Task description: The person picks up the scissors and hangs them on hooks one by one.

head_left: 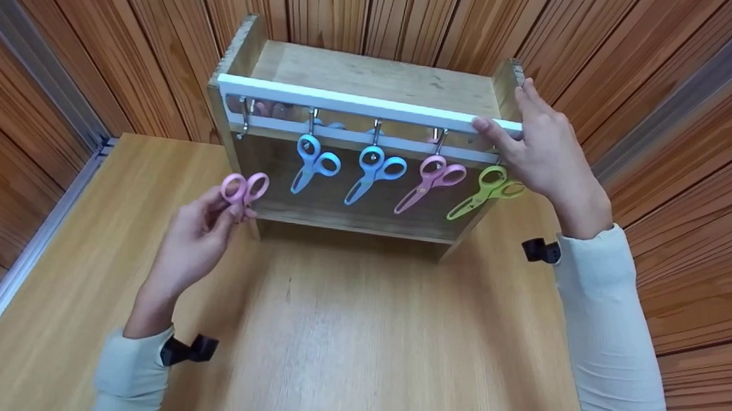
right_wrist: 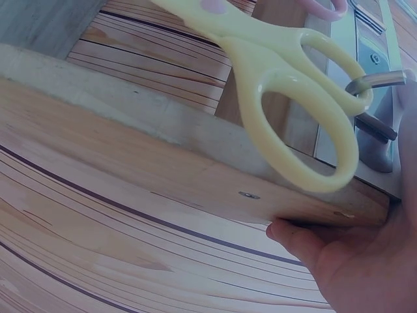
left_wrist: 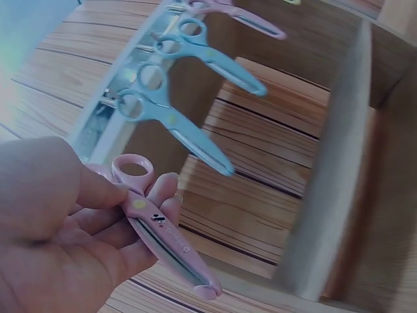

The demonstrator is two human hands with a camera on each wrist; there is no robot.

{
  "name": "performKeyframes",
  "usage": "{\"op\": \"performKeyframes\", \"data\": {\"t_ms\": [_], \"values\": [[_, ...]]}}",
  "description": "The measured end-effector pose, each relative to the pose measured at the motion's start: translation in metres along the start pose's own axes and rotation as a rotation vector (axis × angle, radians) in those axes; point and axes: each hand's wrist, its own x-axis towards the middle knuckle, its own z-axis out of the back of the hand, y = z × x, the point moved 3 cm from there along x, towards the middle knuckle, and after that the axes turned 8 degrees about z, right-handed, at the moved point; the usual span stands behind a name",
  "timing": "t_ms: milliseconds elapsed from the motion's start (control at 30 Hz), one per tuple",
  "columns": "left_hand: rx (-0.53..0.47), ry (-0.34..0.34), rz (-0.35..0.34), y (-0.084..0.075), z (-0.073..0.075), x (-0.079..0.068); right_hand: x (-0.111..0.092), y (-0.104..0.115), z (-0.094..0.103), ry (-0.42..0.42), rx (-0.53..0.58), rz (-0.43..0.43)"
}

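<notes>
My left hand (head_left: 194,241) pinches a pair of pink scissors (left_wrist: 163,238) between thumb and fingers, finger loops up, beside the rack's left end. The wooden rack (head_left: 378,67) carries a white rail (head_left: 358,101) with metal hooks along its front. A bare hook (head_left: 244,117) is at the rail's left end. Farther right hang blue scissors (head_left: 309,163), more blue scissors (head_left: 370,175), pink scissors (head_left: 430,180) and yellow-green scissors (head_left: 481,195). My right hand (head_left: 547,148) holds the rack's right upper corner, thumb over the rail and fingers along the side panel.
The rack stands on a light wooden table (head_left: 335,340). Wood-plank panels (head_left: 399,21) rise behind and at both sides, with a metal strip (head_left: 36,265) along the left edge. A black wrist camera mount (head_left: 540,250) sits by the right sleeve.
</notes>
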Motion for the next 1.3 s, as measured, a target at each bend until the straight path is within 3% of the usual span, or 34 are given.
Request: {"op": "performKeyframes", "data": {"t_ms": [300,533,867,1300], "values": [[-0.035,0.060,-0.066,-0.025,0.015,0.009,0.002,0.003,-0.001,-0.010,0.004,0.022],[0.011,0.129,-0.085,-0.039,0.016,0.022,0.002,0.003,-0.002,-0.003,0.004,0.012],[0.067,0.154,-0.045,-0.037,0.027,0.034,0.002,0.004,-0.003,0.005,-0.007,0.007],[0.022,0.186,0.011,-0.030,0.029,0.053,-0.002,0.002,0.000,-0.017,0.002,0.012]]}}
